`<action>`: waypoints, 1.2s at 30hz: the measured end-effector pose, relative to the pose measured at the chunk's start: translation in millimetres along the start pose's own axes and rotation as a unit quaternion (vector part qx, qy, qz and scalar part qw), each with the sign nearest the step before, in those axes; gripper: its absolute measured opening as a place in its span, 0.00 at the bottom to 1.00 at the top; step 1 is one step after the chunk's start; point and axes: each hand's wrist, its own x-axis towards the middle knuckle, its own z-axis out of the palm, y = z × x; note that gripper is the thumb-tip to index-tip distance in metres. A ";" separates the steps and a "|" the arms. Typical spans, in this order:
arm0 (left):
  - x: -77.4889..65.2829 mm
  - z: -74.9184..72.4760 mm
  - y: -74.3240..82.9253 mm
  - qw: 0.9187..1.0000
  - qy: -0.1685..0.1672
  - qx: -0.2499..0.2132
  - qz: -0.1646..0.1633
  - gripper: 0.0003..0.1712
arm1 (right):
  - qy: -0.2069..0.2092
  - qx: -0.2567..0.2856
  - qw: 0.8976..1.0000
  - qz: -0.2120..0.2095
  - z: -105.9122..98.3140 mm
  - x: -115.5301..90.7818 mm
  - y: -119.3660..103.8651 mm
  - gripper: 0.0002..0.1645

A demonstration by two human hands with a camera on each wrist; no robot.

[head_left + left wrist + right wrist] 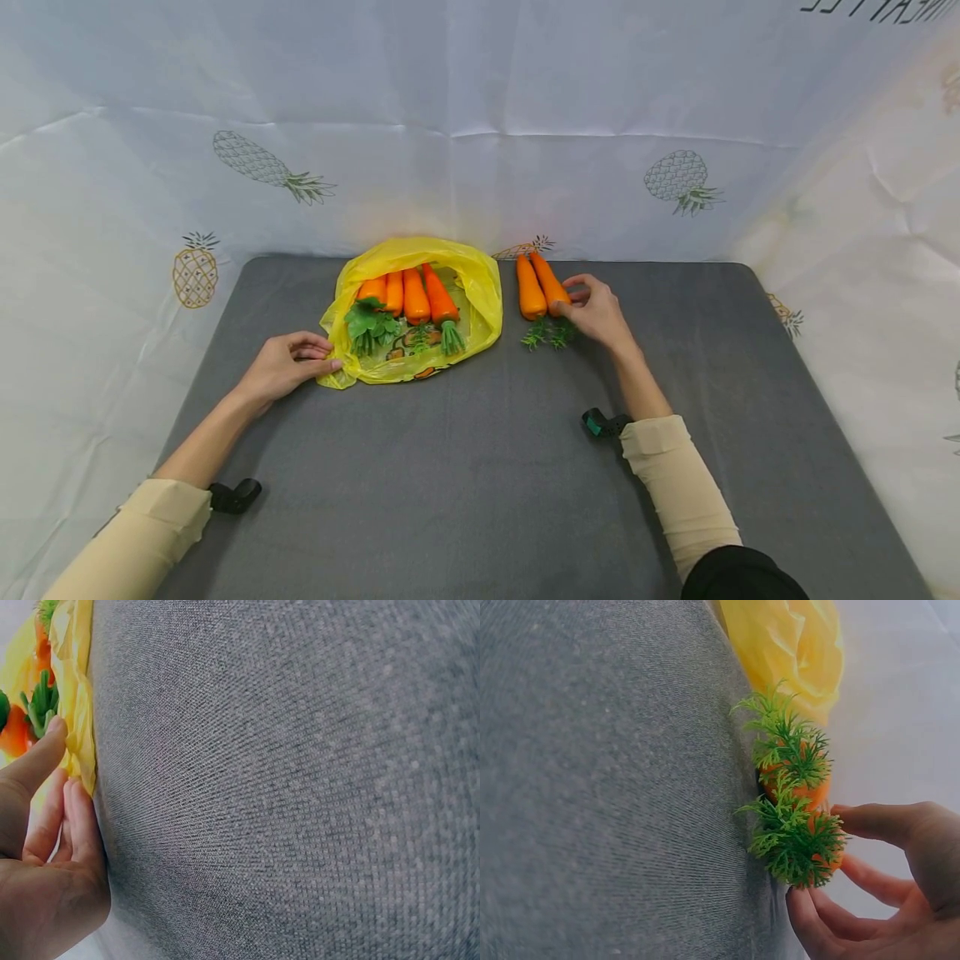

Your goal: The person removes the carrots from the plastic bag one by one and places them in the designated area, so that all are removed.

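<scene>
Here, the nearer carrot (551, 285) lies on the grey worktop (450, 483) at your right hand (596, 312), its feathery green top (562, 332) toward you; your thumb and fingers pinch it from either side. A second carrot (529, 287) rests just beside it, on the left. Farther left, your left hand (283, 369) pinches the near left edge of the yellow bag (486, 300). Four more carrots (416, 298) lie in the bag, with leafy greens (371, 325). Behind the worktop hangs a white cloth (487, 75) printed with pineapples.

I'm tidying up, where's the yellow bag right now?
In the head view, the yellow bag lies just left of centre on the table, between the left hand and two carrots outside it.
</scene>
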 end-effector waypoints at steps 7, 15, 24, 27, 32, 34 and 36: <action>-0.6 0.0 0.8 1.000 0.000 -0.001 -0.001 0.29 | 0.018 -0.001 1.000 -0.007 -3.3 0.4 -4.3 0.29; -2.0 -0.2 3.1 1.000 -0.001 -0.005 0.001 0.29 | 0.030 0.015 0.999 -0.026 -4.9 -3.4 -17.7 0.28; -2.1 -0.4 4.1 1.000 -0.001 -0.006 0.003 0.29 | 0.024 0.017 0.998 -0.055 1.8 -6.5 -34.4 0.28; -2.3 -0.5 4.1 1.000 -0.001 -0.007 0.002 0.29 | 0.025 0.015 0.997 -0.068 6.1 -6.9 -40.1 0.29; -2.6 -0.5 4.2 1.000 -0.001 -0.007 0.002 0.29 | 0.022 0.016 0.996 -0.091 13.5 -8.3 -49.0 0.29; -2.5 -0.4 4.2 1.000 0.000 -0.006 0.002 0.29 | 0.019 0.021 0.995 -0.100 16.1 -9.3 -52.1 0.28; -2.4 -0.3 4.1 1.000 0.000 -0.006 0.002 0.29 | 0.016 0.027 0.993 -0.109 18.6 -10.7 -55.3 0.27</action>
